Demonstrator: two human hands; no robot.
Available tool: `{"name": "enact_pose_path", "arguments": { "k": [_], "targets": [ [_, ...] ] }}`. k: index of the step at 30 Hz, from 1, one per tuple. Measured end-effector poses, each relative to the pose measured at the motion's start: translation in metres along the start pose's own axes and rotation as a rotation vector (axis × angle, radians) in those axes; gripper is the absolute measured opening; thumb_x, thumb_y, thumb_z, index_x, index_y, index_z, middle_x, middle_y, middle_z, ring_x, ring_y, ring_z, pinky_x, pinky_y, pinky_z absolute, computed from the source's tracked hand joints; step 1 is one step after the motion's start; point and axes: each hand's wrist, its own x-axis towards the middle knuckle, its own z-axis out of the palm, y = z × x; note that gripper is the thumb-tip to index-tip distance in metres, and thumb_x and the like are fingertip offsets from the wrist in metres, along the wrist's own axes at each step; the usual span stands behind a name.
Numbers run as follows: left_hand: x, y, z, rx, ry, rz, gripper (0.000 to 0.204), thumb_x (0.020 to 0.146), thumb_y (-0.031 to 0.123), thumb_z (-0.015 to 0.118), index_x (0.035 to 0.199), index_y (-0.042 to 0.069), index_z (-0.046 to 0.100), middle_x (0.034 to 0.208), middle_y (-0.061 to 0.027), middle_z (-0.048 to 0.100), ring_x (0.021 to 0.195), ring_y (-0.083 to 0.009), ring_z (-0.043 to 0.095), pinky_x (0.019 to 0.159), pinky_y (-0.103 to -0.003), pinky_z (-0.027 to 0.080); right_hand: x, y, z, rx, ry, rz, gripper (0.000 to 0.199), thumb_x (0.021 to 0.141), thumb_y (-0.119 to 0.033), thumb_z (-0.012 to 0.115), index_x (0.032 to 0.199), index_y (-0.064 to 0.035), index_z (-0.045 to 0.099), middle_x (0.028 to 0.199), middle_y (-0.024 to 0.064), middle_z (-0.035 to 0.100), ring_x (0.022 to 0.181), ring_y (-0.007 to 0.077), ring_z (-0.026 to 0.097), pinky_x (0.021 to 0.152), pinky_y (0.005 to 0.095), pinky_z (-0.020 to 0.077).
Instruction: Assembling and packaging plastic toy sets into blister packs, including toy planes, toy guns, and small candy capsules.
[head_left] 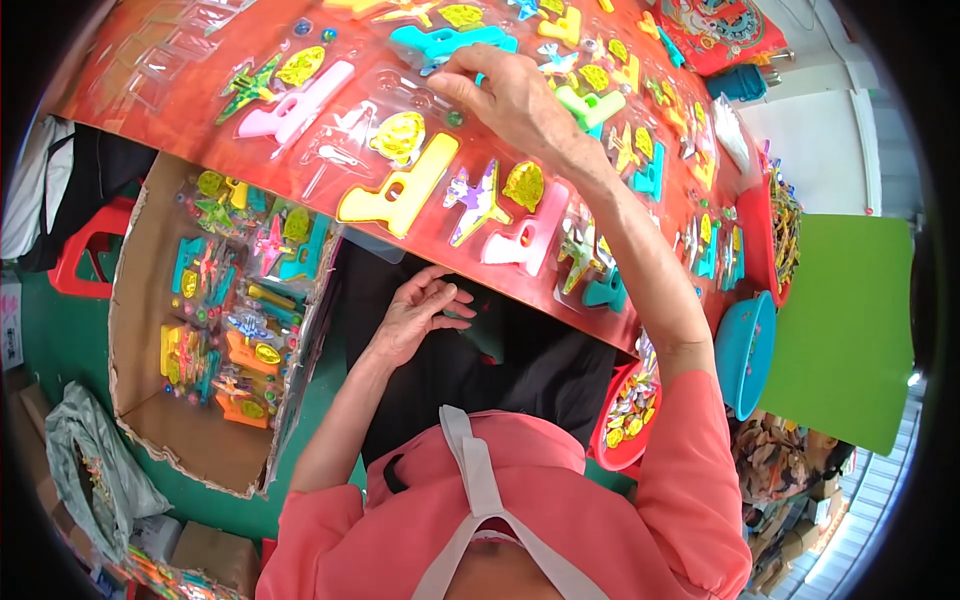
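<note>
My right hand (515,105) reaches over the red table, its fingers pinched at the near edge of a teal toy gun (450,42); what they hold, if anything, is hidden. Below its fingertips a green marble (454,118) lies in a clear plastic tray (400,85). Before me are a yellow toy gun (405,190), a yellow round toy (398,137), a purple-and-white toy plane (476,203) and a pink toy gun (530,235). My left hand (425,315) hovers over my lap by the table edge, open, fingers loosely apart, holding nothing.
A cardboard box (140,330) of packed toy sets stands left below the table (300,195). Red stool (95,250) lies beyond it. At right are a teal basin (745,355), a red tub (755,235) and a red basin of small toys (627,415).
</note>
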Motion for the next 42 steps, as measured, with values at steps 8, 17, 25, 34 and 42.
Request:
{"name": "enact_pose_path", "arguments": {
  "k": [8,17,25,34,42],
  "targets": [
    [0.004,-0.002,-0.007,-0.072,-0.053,0.003,0.033,0.098,0.017,0.059,0.128,0.006,0.05,0.105,-0.0142,0.065,0.094,-0.0272,0.069,0.079,-0.04,0.06,0.035,-0.016,0.033,0.626,0.212,0.108,0.025,0.095,-0.025,0.066,0.086,-0.0012,0.066,0.068,-0.0032,0.056,0.064,0.0021,0.047,0.054,0.0215,0.0393],
    [0.0,0.002,-0.009,-0.108,-0.067,0.011,0.031,0.099,0.016,0.057,0.127,0.005,0.051,0.105,-0.0144,0.065,0.094,-0.0273,0.069,0.08,-0.04,0.06,0.05,-0.023,0.045,0.688,0.232,0.075,0.031,0.1,-0.029,0.053,0.086,-0.0016,0.062,0.071,0.0012,0.059,0.066,0.0093,0.055,0.06,0.0257,0.0447],
    [0.003,0.003,-0.007,-0.125,-0.107,0.024,0.032,0.099,0.015,0.056,0.128,0.003,0.05,0.108,-0.0153,0.065,0.095,-0.0273,0.068,0.082,-0.04,0.059,0.059,-0.024,0.037,0.696,0.222,0.03,0.037,0.103,-0.028,0.047,0.082,-0.001,0.062,0.073,0.0017,0.059,0.071,0.0115,0.055,0.068,0.0275,0.0444],
    [0.003,0.003,-0.005,-0.063,-0.078,0.029,0.028,0.102,0.018,0.051,0.124,0.002,0.052,0.106,-0.0169,0.065,0.095,-0.0292,0.068,0.081,-0.045,0.059,-0.007,-0.02,-0.136,-0.291,-0.13,0.287,0.02,0.094,-0.019,0.061,0.097,-0.0001,0.067,0.082,0.0055,0.067,0.072,0.0117,0.061,0.062,0.0283,0.0487],
    [0.009,0.0,0.006,0.002,-0.045,0.014,0.026,0.101,0.019,0.053,0.121,0.003,0.054,0.104,-0.0138,0.065,0.092,-0.0266,0.068,0.079,-0.042,0.059,-0.111,0.034,-0.113,-0.157,-0.254,0.274,0.027,0.086,-0.016,0.072,0.108,-0.0026,0.066,0.08,0.0086,0.06,0.071,0.0165,0.058,0.064,0.0314,0.048]
  ]
}}
